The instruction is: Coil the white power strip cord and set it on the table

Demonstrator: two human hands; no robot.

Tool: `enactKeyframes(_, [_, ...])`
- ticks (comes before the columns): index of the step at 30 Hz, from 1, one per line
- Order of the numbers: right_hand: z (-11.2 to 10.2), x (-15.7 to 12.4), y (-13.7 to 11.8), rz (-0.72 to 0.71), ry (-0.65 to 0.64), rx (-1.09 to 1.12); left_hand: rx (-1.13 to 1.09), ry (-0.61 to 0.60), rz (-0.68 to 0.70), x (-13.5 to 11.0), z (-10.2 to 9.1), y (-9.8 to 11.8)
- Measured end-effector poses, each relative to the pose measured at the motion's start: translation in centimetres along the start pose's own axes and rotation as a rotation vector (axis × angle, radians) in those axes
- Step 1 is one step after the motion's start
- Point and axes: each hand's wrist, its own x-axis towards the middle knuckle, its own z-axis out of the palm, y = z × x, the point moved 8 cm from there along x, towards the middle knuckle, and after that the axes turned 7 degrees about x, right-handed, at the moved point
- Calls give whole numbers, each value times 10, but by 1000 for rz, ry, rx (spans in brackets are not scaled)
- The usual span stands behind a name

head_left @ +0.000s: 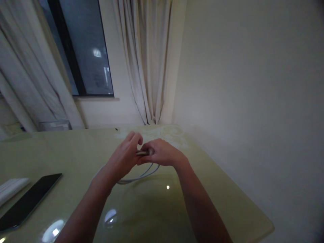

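Note:
A white cable (148,173) hangs in loops below my two hands, over the glossy table. My left hand (126,152) is closed around the bundled strands, its fingers curled and partly hidden behind the back of the hand. From the other side, my right hand (162,152) pinches the same bundle between thumb and fingers. Between the hands a short stretch of parallel strands shows. The cable's ends cannot be made out.
A dark flat tablet-like slab (30,199) lies on the table (217,195) at the left, beside a white object (12,187). A small black item (116,129) sits near the far edge. Curtains (149,60), a window and a wall (243,84) bound the table.

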Motion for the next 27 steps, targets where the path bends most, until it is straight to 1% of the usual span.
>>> enactKeyframes(3, [6, 4, 4, -45, -38, 52, 83, -59, -39, 1, 10, 0])
enactKeyframes(6, [12, 5, 13, -41, -75, 15, 120, -149, -130, 1, 18, -14])
enactKeyframes(8, [7, 1, 19, -37, -65, -6, 52, -244, -158, -2, 24, -25])
enactKeyframes(10, [-6, -7, 26, -25, 0, 12, -29, -308, -159, -7, 28, -32])
enactKeyframes(12, [-23, -14, 35, -15, 87, 71, -173, -303, -162, -12, 30, -32])
enactKeyframes(13, [-30, -17, 40, -12, 128, 105, -288, -285, -183, -14, 33, -29])
enactKeyframes(14, [-36, -20, 45, -5, 165, 132, -426, -260, -218, -16, 39, -26])
enactKeyframes(15, [-41, -22, 52, 8, 198, 150, -566, -250, -270, -17, 48, -22])
enactKeyframes(16, [-44, -23, 61, 29, 229, 161, -660, -206, -347, -17, 57, -22])
enactKeyframes(17, [-46, -23, 71, 60, 252, 175, -725, -145, -410, -15, 67, -21])
enactKeyframes(19, [-46, -23, 101, 173, 272, 255, -780, -80, -492, -8, 90, -20])
enactKeyframes(21, [-39, -25, 140, 362, 258, 407, -713, -11, -493, 5, 111, -21])
enactKeyframes(22, [-36, -26, 158, 429, 253, 443, -674, 10, -484, 11, 122, -22])
enactKeyframes(25, [-33, -30, 208, 580, 282, 446, -561, 16, -476, 27, 161, -23])
enactKeyframes(27, [-34, -34, 238, 672, 321, 396, -463, -3, -466, 30, 188, -21])
